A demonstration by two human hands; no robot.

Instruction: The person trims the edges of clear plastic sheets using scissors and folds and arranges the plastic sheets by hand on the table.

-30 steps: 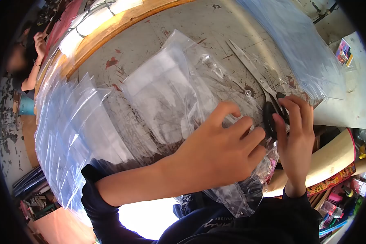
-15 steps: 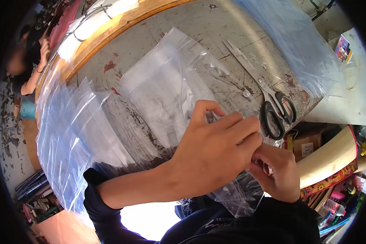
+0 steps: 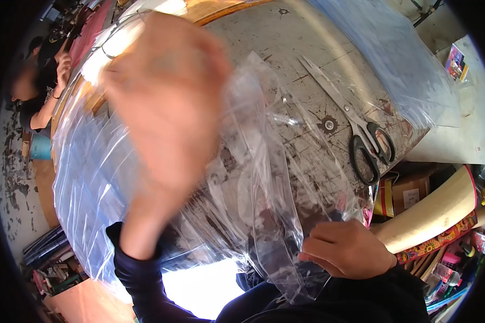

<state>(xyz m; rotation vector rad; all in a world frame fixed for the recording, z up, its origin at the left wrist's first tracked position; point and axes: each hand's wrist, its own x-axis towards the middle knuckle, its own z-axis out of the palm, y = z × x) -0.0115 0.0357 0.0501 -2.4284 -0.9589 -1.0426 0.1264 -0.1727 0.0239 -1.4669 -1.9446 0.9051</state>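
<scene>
My left hand (image 3: 172, 91), smeared by motion, is raised over the far left part of the table. Its fingers are too blurred to tell whether they hold anything. My right hand (image 3: 347, 249) is closed low at the near right, fingers curled at the edge of a clear plastic sheet (image 3: 269, 177). This sheet is thin, creased and shiny, and it stretches from the table's middle down toward my lap. More clear, bluish plastic sheets (image 3: 89, 177) lie overlapped on the left, partly behind my left arm.
Black-handled scissors (image 3: 355, 121) lie partly spread on the scratched grey table (image 3: 242, 32). A stack of bluish plastic (image 3: 382, 54) lies at the far right. A cream roll (image 3: 431, 210) and a cardboard box (image 3: 409, 191) stand right. Another person (image 3: 43, 102) is at the far left.
My left hand has moved away from my right hand, up and to the left. My right hand is slightly lower. The middle plastic has shifted and is now more creased.
</scene>
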